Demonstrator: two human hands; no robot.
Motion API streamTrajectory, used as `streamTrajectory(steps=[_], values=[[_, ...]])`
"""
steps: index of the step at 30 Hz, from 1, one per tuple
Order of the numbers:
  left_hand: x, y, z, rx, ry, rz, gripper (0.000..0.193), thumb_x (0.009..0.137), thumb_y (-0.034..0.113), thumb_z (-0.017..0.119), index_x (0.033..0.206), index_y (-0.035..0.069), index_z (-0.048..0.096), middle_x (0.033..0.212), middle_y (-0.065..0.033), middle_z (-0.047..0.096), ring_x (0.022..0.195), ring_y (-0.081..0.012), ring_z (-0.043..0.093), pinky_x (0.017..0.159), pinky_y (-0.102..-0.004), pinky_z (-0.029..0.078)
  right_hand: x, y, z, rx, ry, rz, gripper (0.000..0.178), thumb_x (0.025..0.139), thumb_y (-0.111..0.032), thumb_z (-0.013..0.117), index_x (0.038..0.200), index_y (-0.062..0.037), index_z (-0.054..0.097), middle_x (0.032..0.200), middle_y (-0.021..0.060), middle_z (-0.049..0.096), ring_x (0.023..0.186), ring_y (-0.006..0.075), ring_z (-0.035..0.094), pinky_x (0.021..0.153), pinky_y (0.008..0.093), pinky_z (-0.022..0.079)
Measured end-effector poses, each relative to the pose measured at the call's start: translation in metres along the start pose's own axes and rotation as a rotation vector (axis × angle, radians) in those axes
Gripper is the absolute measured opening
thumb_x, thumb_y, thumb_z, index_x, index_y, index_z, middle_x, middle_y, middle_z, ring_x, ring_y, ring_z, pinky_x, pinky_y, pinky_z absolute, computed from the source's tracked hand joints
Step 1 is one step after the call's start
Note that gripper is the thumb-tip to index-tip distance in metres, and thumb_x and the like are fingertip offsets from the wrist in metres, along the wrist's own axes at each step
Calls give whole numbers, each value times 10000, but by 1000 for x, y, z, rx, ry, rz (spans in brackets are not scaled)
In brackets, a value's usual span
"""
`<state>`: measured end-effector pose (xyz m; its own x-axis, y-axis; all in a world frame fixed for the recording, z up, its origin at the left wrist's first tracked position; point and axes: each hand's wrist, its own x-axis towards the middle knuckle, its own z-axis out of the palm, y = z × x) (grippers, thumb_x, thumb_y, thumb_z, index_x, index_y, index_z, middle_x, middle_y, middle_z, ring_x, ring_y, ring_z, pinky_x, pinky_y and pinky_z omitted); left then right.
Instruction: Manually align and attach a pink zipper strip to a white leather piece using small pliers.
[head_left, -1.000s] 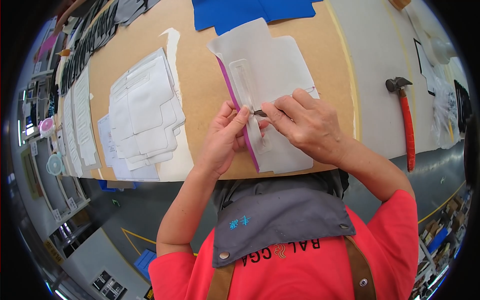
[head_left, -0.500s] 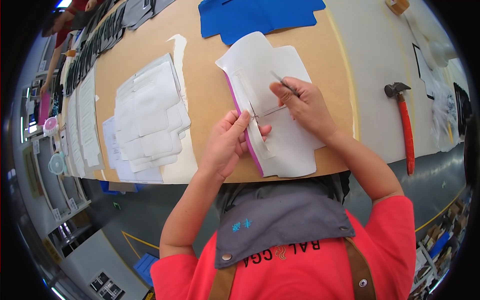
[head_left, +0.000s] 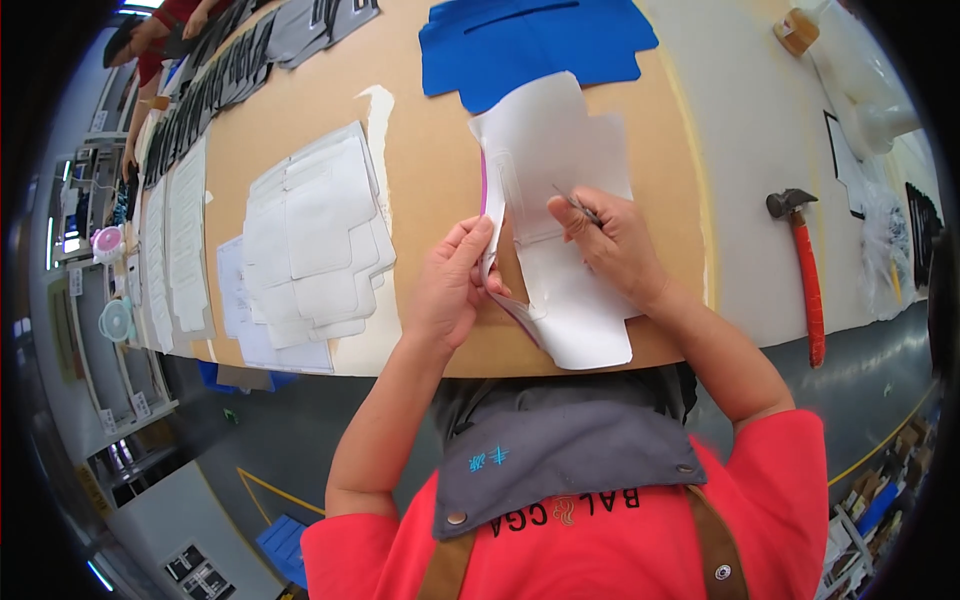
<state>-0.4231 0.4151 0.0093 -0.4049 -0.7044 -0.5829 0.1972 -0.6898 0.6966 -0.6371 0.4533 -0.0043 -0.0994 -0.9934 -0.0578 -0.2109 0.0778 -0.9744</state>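
Head view: white piece (head_left: 575, 295) is at the table's (head_left: 430, 150) near edge, mid-width, partly lifted. Left hand (head_left: 455, 280): thumb and fingers clamped on its purple-edged side, pulling it up; looks like that's what makes the slot gape. Right hand (head_left: 615, 245): fingers wrapped round a small pointed metal tool (head_left: 592, 213), tip aimed away from the body, probably to spare the piece.

Around: blue panel (head_left: 540, 55) at the far edge, closest obstruction to the piece's far end; can't tell if they touch. White stack (head_left: 325, 230) near the left front corner, well apart. Hammer (head_left: 803, 250) by the right front corner, outside the right forearm. Dark pieces (head_left: 215, 85) along far left.
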Motion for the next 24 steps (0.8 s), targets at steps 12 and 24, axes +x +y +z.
streamTrajectory(steps=[12,24], values=[[14,10,-5,-384,-91,-19,196,1071,292,555,1081,103,607,822,33,566,642,-64,562,607,-275,510,-9,1,-3,80,-28,87,443,1037,-378,624,830,13,613,674,75,587,545,139,551,531,307,463],[7,32,-3,17,0,10,179,1028,306,646,1090,139,628,836,44,607,642,-61,599,496,-200,479,5,-6,-62,-237,377,-62,289,1064,-295,579,1111,-25,672,781,79,614,698,167,602,644,317,493]])
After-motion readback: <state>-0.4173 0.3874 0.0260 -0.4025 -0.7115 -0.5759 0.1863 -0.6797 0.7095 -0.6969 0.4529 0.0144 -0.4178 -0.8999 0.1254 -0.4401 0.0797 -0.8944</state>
